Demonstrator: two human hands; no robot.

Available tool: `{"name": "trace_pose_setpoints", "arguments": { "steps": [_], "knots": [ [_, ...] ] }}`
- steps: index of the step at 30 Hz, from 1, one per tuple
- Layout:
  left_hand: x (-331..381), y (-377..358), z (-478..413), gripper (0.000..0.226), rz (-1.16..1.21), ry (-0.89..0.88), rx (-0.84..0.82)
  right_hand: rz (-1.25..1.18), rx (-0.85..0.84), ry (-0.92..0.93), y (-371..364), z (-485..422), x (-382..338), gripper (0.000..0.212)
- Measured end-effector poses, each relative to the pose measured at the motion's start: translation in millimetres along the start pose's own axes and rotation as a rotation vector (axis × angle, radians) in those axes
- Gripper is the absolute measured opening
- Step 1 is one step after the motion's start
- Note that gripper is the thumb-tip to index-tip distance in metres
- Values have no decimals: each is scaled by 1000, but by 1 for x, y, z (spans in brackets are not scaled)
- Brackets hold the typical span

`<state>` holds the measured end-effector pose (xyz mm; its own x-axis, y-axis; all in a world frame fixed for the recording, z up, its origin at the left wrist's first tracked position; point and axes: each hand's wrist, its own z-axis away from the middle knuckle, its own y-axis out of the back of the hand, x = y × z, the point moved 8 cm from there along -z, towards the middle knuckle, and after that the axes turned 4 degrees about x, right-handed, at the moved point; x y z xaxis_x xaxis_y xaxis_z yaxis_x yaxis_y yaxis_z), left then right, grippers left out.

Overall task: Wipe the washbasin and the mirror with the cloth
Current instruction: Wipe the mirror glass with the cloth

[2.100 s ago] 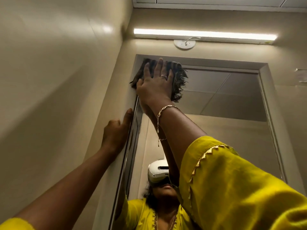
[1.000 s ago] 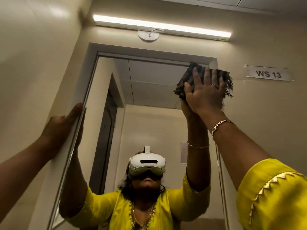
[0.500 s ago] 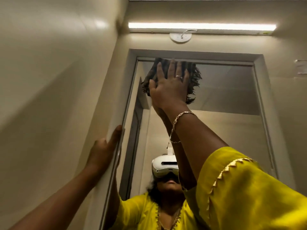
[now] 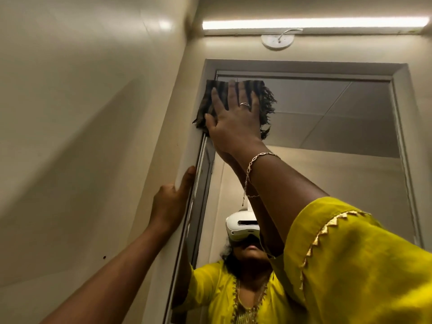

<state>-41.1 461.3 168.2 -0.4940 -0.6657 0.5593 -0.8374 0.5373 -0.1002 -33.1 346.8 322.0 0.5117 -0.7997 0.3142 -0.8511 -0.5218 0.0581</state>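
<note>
Her right hand [image 4: 233,118] is spread flat, fingers splayed wide and pointing up, palm pressing the cloth [image 4: 236,102] against the top left corner of the mirror [image 4: 327,127]. Nothing is gripped; the hand simply pins the cloth to the glass. A ring sits on one finger and a thin chain bracelet [image 4: 254,163] hangs at the wrist. The left hand [image 4: 169,204] is lower down, open, its palm laid on the mirror's left frame [image 4: 184,160] with the fingertips reaching up along the edge where frame meets glass.

The cloth is dark with faint lighter stripes, folded roughly square, and frayed into loose fringe along its right side. It overlaps both the glass and the frame's inner edge.

A loose yellow sleeve [image 4: 350,265] with a gold zigzag trim falls back from the raised right arm. The mirror is tall and rectangular in a plain grey frame, and reflects the person in the yellow top and white headset [image 4: 242,226], with a panelled ceiling behind. The walls are smooth, glossy cream. Above the mirror a long tube light [image 4: 313,23] glows, with a round white fitting [image 4: 277,41] just beneath it. The washbasin is out of view.
</note>
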Motion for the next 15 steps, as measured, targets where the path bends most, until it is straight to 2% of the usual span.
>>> {"name": "trace_pose_setpoints", "arguments": {
  "steps": [7,14,15],
  "knots": [
    [2,1,1,103,-31,-2,-4,-6,-11,51,9,24,32,58],
    [3,0,3,84,-57,7,8,31,24,-9,22,54,115,63],
    [4,1,3,87,-55,1,7,37,23,-31,24,57,128,63]
  ]
}}
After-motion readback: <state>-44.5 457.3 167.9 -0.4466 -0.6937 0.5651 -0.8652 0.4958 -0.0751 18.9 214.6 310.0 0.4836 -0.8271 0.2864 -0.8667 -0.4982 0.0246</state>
